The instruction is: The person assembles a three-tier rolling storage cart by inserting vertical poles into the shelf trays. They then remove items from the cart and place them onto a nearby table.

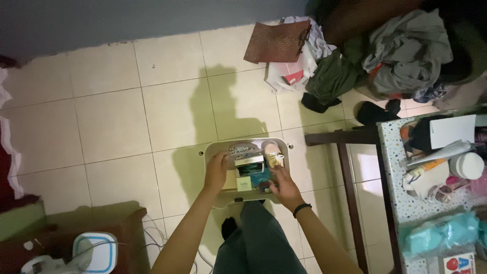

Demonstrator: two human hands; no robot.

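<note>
A pale plastic bin [210, 150] sits on the tiled floor [111, 116] just ahead of the person's legs, packed with small boxes and tubes. Among them are a white-and-teal box [248, 163], a small pale green box [244, 183] and a cream tube [275, 159] near the far right corner.

The left hand [216, 171] rests at the bin's left side, fingers curled together over the rim and down against the contents; whether they pinch anything cannot be told, since the fingertips are hidden among the boxes. The right hand [285, 186] reaches into the right half of the bin, fingers loosely bent and a little apart, the tips down among the items near the cream tube. It touches them, but a firm hold on any one thing does not show. A dark band [302, 208] circles the right wrist.

Outward from the bin: to the right stands a dark wooden table frame [345, 167], and beside it a speckled tabletop [393, 167] crowded with tubes, a white jar [467, 165] and a teal bag [446, 231]. Beyond the bin, near the wall, lie a reddish-brown paper bag [276, 41] and a heap of clothes [406, 50]. At lower left a white fan [94, 253] stands beside a dark wooden piece.
</note>
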